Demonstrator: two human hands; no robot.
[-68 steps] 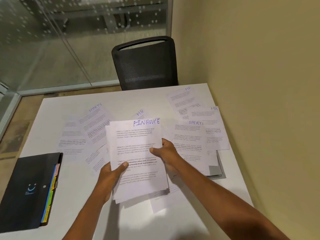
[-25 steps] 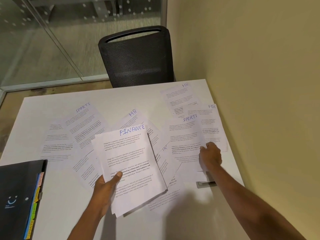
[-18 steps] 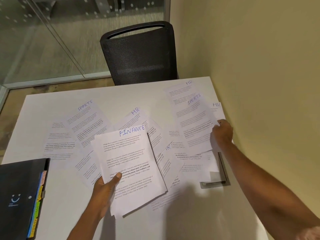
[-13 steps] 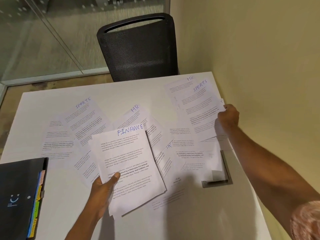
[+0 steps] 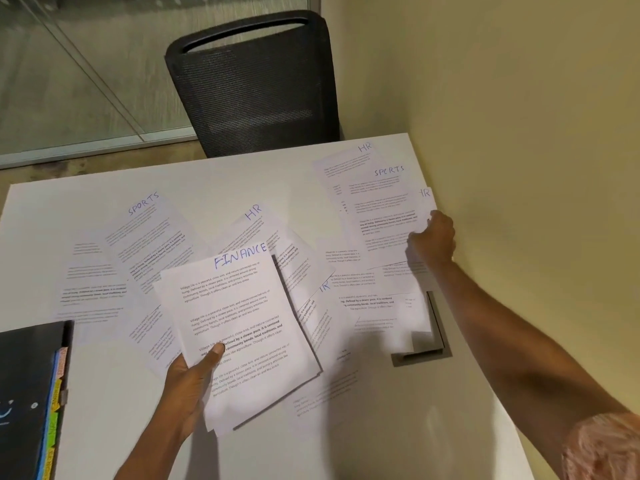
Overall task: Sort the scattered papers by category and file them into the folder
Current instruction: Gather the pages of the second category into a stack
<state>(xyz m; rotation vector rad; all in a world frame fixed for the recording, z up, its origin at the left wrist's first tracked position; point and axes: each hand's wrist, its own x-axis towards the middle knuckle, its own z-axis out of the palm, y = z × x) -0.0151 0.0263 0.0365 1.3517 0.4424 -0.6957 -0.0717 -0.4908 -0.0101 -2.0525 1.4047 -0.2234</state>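
In left hand — FINANCE stack

The table is white; the papers are white with black print and blue headings. At eight o'clock the folder is black, its tabs pink, yellow, green and blue. The chair at twelve o'clock is black mesh, the wall at two pale yellow, the sleeve at five mottled pink.

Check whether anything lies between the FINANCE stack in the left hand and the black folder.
Nothing visible does. The left hand holds the FINANCE stack at its near left corner, and only bare table separates it from the folder at the near left.
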